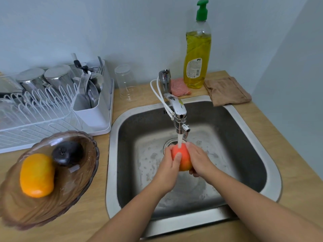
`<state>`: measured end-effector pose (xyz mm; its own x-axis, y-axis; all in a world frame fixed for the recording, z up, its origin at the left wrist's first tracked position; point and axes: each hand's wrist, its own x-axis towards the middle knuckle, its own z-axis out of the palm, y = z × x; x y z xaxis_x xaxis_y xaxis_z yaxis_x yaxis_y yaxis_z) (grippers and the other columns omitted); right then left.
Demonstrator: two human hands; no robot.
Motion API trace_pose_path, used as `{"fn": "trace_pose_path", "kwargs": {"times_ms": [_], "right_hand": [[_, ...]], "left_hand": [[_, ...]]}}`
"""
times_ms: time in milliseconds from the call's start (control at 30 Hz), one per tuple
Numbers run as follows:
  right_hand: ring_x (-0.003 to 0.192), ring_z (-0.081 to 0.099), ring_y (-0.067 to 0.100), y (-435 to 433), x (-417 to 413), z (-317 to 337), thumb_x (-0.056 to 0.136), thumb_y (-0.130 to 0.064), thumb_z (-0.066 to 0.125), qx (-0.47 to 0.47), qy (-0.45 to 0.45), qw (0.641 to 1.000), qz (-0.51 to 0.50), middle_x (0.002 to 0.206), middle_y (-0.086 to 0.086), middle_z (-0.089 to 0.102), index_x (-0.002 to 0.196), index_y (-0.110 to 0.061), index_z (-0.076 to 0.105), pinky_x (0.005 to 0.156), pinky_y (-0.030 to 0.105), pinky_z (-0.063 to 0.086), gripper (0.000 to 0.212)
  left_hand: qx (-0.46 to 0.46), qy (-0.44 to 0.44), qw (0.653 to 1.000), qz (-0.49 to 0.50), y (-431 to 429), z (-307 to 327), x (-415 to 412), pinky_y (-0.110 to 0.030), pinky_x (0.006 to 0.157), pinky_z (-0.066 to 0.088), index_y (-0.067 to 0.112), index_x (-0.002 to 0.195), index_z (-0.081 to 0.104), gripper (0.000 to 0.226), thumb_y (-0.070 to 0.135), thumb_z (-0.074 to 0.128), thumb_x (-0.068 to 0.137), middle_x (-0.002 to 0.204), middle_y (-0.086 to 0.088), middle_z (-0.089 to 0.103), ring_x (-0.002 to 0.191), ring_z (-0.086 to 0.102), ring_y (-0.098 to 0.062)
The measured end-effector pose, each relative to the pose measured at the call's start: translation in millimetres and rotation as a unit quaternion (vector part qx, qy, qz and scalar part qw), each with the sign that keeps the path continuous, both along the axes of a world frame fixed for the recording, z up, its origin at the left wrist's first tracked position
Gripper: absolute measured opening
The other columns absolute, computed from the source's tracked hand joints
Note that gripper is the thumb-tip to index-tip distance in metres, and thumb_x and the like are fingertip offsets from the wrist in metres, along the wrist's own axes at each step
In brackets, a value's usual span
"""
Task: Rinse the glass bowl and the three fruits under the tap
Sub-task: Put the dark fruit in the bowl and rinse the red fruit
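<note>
The brown glass bowl sits on the counter beside the sink, with an orange fruit and a dark fruit inside. Over the sink, the left hand and right hand wrap around a red fruit under the tap water. A soap bottle stands behind.

Pale blue-grey walls; wooden countertop; even, soft light.
</note>
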<state>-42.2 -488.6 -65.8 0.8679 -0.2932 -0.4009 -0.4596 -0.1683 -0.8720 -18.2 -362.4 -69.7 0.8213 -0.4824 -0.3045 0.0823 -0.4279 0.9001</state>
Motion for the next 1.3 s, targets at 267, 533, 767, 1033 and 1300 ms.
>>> {"fn": "trace_pose_path", "kwargs": {"times_ms": [267,533,767,1033,1300], "right_hand": [[0.095,0.056,0.014,-1,-2,-3,0.102,-0.036,0.026,-0.137,-0.106,0.983,0.065,0.111,-0.001,0.058,0.114,-0.034,0.054,0.078,0.026,0.044,0.03],[0.119,0.054,0.01,-12,-8,-19,0.086,-0.041,0.06,-0.009,-0.12,0.986,0.112,0.134,-0.01,0.052,0.13,-0.043,0.047,0.103,0.039,0.046,0.046],[0.102,0.065,0.017,-5,-18,-11,0.079,-0.011,0.074,0.068,-0.05,0.989,0.12,0.127,-0.005,0.055,0.135,-0.027,0.047,0.077,0.033,0.059,0.065],[0.105,0.062,0.013,19,-21,3,0.08,-0.01,0.07,0.007,-0.155,0.982,0.106,0.117,-0.006,0.06,0.108,-0.038,0.058,0.09,0.035,0.054,0.042],[0.108,0.059,0.009,43,-15,14,0.083,-0.011,0.07,0.043,-0.167,0.979,0.112,0.12,-0.012,0.052,0.128,-0.035,0.042,0.091,0.03,0.052,0.058]], "left_hand": [[-0.132,0.218,0.961,0.11,0,-2,6,-0.024,0.063,0.042,0.028,0.131,0.046,0.034,0.042,0.037,0.101,0.106,-0.006,0.054,0.08,0.051,-0.016],[-0.131,0.291,0.937,0.141,23,6,26,-0.028,0.074,0.054,0.015,0.125,0.055,0.037,0.026,0.064,0.09,0.123,-0.015,0.057,0.091,0.066,-0.028],[-0.065,0.113,0.988,0.078,42,10,16,-0.029,0.086,0.054,0.02,0.125,0.058,0.061,0.0,0.077,0.071,0.123,-0.006,0.059,0.11,0.059,-0.018],[-0.071,0.036,0.995,0.061,64,35,8,-0.021,0.068,0.055,0.028,0.113,0.053,0.049,0.013,0.08,0.075,0.118,-0.004,0.057,0.098,0.063,-0.017],[-0.115,-0.017,0.99,0.083,90,37,1,-0.033,0.092,0.055,0.03,0.117,0.053,0.064,0.004,0.083,0.068,0.125,0.006,0.055,0.116,0.058,-0.015]]}}
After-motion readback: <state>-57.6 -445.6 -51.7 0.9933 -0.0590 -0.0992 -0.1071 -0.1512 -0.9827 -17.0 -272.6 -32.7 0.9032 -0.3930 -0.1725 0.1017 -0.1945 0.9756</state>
